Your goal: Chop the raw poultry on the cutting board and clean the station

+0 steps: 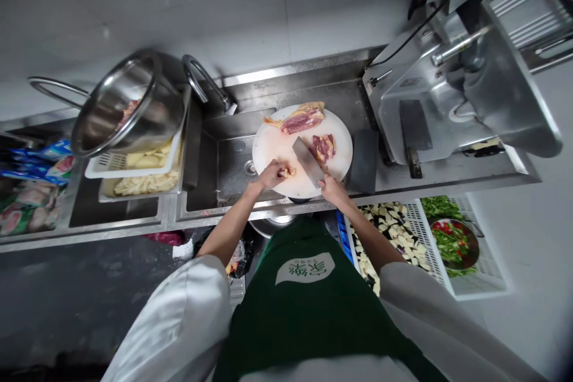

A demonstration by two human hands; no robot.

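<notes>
Cleaver (307, 162) beside meat (324, 148), contact unclear

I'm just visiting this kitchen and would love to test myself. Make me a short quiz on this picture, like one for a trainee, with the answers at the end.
1. Which of the person's hands holds the broad grey steel cleaver?
2. True or false: in the picture, the deep round steel bowl with a shiny rim is to the left of the round white chopping board.
3. Fill the gap: the left hand touches a small pinkish-yellow piece of ____.

Key:
1. The right hand.
2. True.
3. Meat.
</notes>
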